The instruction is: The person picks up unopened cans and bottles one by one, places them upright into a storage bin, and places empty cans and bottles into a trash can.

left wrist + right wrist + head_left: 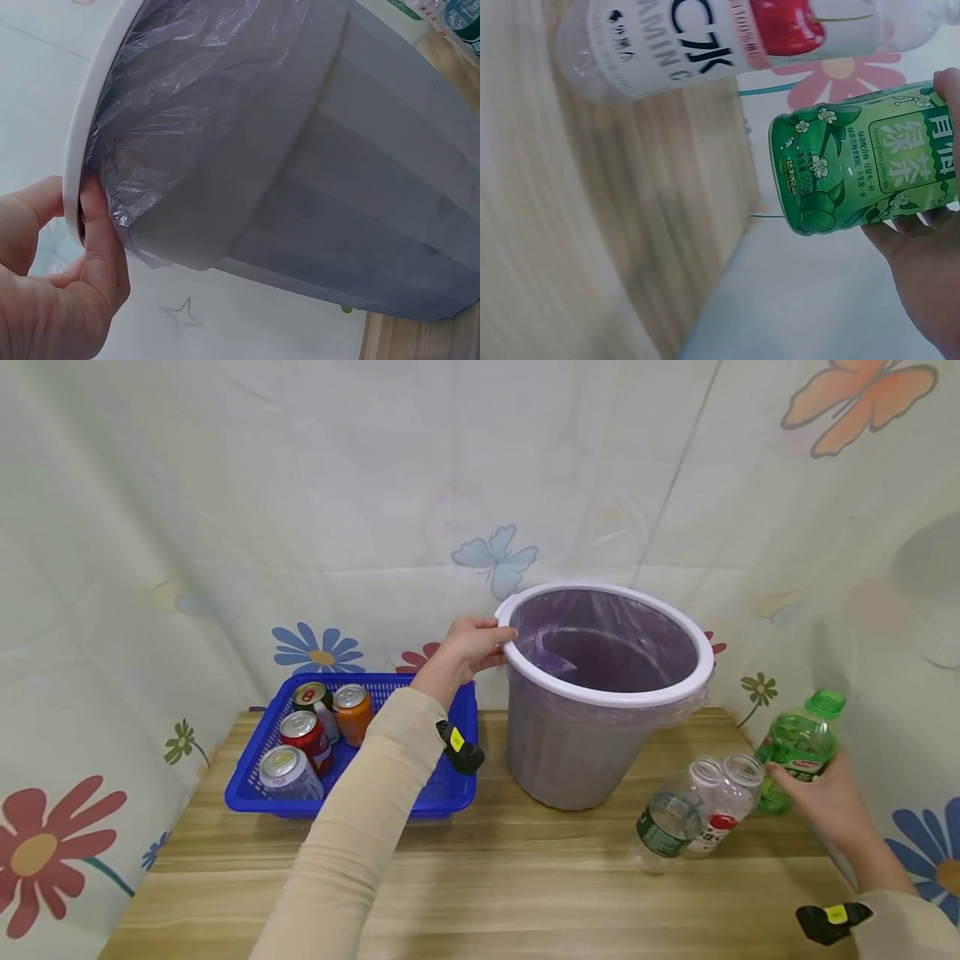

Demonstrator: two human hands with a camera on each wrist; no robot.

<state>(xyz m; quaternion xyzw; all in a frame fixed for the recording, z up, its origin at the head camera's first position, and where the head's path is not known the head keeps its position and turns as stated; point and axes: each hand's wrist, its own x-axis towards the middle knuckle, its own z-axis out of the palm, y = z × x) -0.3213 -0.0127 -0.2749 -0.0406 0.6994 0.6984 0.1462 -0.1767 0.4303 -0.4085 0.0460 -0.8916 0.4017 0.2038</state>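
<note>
My left hand (pixel 474 647) pinches the white rim of a grey trash bin (pixel 570 752) lined with a thin purple bag (pixel 555 652). In the left wrist view the thumb is outside the rim ring and the fingers (pixel 101 247) are behind it, against the bag's edge. At the far right my right hand (pixel 828 802) grips a green tea bottle (pixel 806 735) with a green cap. Its base (pixel 795 180) hangs above the wooden table in the right wrist view. Left of that hand stand two clear bottles (pixel 738 777) and a shorter clear one with a green label (pixel 663 831).
A blue plastic basket (pixel 240 777) sits on the left of the table (pixel 525 893), holding several drink cans (pixel 306 739). My left forearm crosses in front of its right part. A patterned white curtain (pixel 360 527) hangs close behind and along both sides.
</note>
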